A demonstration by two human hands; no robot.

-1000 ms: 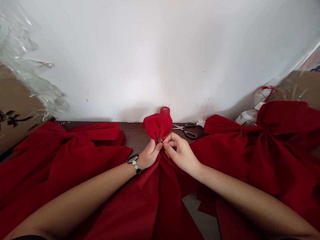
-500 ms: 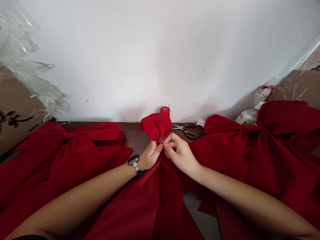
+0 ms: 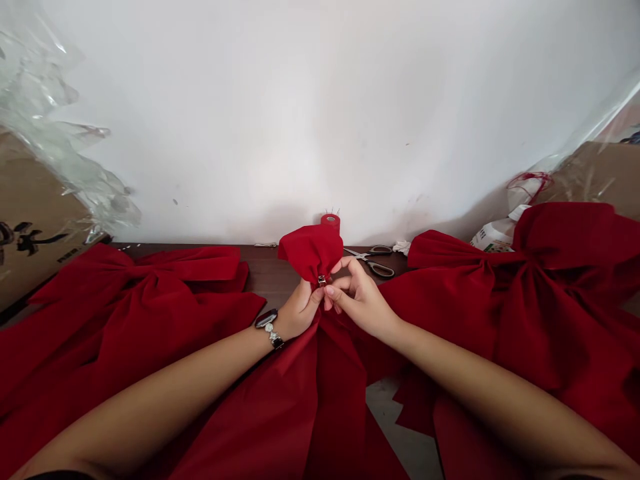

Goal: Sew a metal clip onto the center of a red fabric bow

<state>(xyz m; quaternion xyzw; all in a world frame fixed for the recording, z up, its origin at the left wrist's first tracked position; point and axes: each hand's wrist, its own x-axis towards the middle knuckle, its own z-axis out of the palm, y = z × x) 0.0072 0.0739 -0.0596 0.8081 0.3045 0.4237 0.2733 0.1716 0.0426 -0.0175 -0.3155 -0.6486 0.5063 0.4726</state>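
A red fabric bow [image 3: 313,250] is bunched at its middle, with long tails [image 3: 285,400] hanging down toward me. My left hand [image 3: 300,310], with a watch and bracelet on its wrist, is closed around the gather, thumb in front. A small shiny metal piece [image 3: 321,281] shows at the gather; whether it is a ring or a clip I cannot tell. My right hand [image 3: 357,293] touches the gather from the right, its thumb and fingers bent in a pinch. Whatever lies between those fingertips is too small to make out.
Finished-looking red bows lie at left [image 3: 150,280] and right [image 3: 530,267]. Behind the work stand a red spool [image 3: 331,220] with needles and black-handled scissors [image 3: 377,260] near the wall. Cardboard boxes [image 3: 35,220] and clear plastic [image 3: 55,113] flank the table.
The fingers of my right hand have lifted and spread slightly, with the index finger higher beside the gather. My left hand keeps its hold on the bow, nearly unmoved.
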